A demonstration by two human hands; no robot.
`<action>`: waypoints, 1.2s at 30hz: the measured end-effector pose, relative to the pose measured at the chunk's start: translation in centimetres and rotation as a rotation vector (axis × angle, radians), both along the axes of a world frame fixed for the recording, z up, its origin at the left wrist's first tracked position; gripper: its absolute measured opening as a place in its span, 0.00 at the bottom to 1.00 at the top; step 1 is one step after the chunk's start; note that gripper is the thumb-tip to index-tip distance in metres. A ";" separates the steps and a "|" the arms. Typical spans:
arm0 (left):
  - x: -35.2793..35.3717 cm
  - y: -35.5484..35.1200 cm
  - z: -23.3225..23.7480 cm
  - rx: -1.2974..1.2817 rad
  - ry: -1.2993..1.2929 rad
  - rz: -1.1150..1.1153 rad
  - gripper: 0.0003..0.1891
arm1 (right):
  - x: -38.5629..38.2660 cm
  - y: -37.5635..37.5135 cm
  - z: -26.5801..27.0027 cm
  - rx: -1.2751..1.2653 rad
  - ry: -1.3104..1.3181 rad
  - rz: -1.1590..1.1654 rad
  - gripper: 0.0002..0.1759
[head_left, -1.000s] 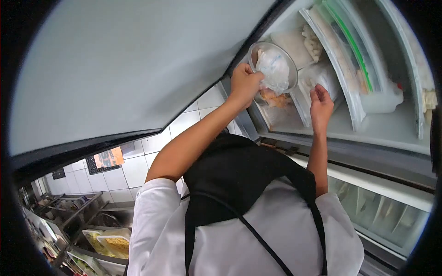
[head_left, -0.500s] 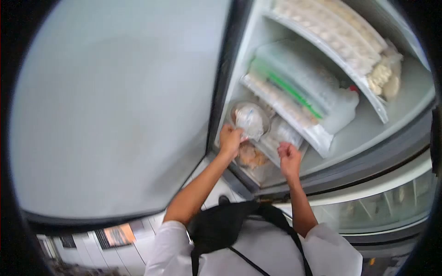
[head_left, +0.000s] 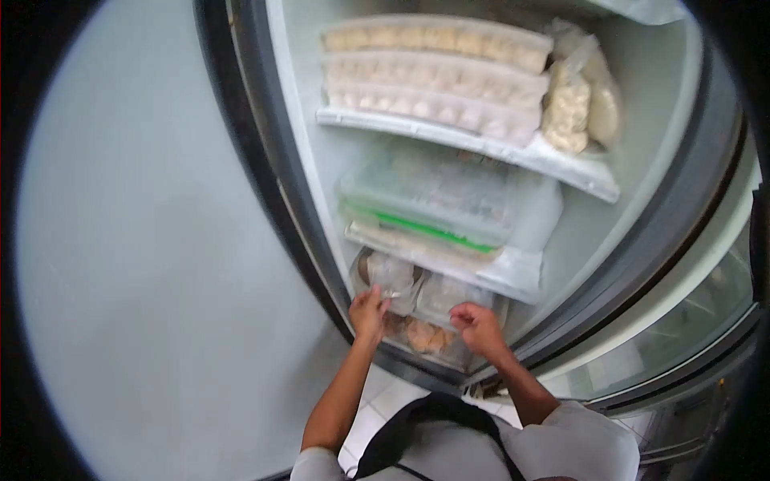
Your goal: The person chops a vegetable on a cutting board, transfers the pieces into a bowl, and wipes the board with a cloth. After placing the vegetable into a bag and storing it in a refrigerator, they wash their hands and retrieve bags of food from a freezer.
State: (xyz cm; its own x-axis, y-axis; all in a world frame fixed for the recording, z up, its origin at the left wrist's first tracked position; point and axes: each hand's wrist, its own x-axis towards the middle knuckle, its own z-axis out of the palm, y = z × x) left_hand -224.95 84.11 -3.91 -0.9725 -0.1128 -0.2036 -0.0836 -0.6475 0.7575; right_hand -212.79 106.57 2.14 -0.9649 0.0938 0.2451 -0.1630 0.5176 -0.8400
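My left hand [head_left: 370, 313] is closed at the edge of a clear plastic bag [head_left: 392, 275] in the lower left of the freezer; what its fingers pinch is too small to make out. Over the front of a clear container [head_left: 451, 297] is my right hand [head_left: 475, 325], its fingers curled together, with nothing I can make out between them. Below and between the hands lies orange-pink food [head_left: 427, 335] in the bottom of the compartment.
A middle shelf [head_left: 513, 272] bears a green-edged container [head_left: 433, 192]. Higher up, stacked trays of pale pieces [head_left: 433, 76] and bagged pale food [head_left: 568, 104] sit on another shelf [head_left: 481, 147]. The open door [head_left: 160, 240] fills the left side.
The view has turned, so the shelves now lie closer to level and further left. Both hands are still low in the freezer, near the bag and clear container.
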 end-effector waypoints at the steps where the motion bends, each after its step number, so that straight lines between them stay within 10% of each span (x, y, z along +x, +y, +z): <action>1: 0.9 -0.4 0.8 0.001 -0.002 -0.004 0.16 | -0.3 0.0 0.8 -0.064 -0.055 0.039 0.07; 12: 12.6 -8.2 -3.5 -0.267 -0.118 -0.114 0.09 | 4.4 -1.0 17.8 -0.028 0.080 0.266 0.10; 20: 21.3 -12.8 -3.4 -0.390 -0.169 -0.126 0.13 | 2.8 1.8 36.2 0.418 0.917 -0.551 0.21; 25: 25.1 -13.7 -2.0 -0.430 -0.154 -0.222 0.14 | -4.9 7.3 43.8 0.668 0.714 -0.820 0.31; 30: 27.1 -14.1 -1.6 -0.440 -0.106 -0.284 0.13 | -8.2 10.6 45.7 0.697 0.377 -0.814 0.25; 36: 29.0 -15.6 -2.1 -0.474 -0.111 -0.250 0.13 | -6.2 9.6 42.1 0.665 0.689 -0.889 0.16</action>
State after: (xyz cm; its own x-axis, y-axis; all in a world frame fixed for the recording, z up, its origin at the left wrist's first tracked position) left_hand -195.94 68.54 -6.00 -0.9571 0.0149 -0.2895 -0.2871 -0.1876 0.9394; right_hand -219.04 116.13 44.22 -0.2940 0.3009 0.9072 0.1561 0.9515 -0.2650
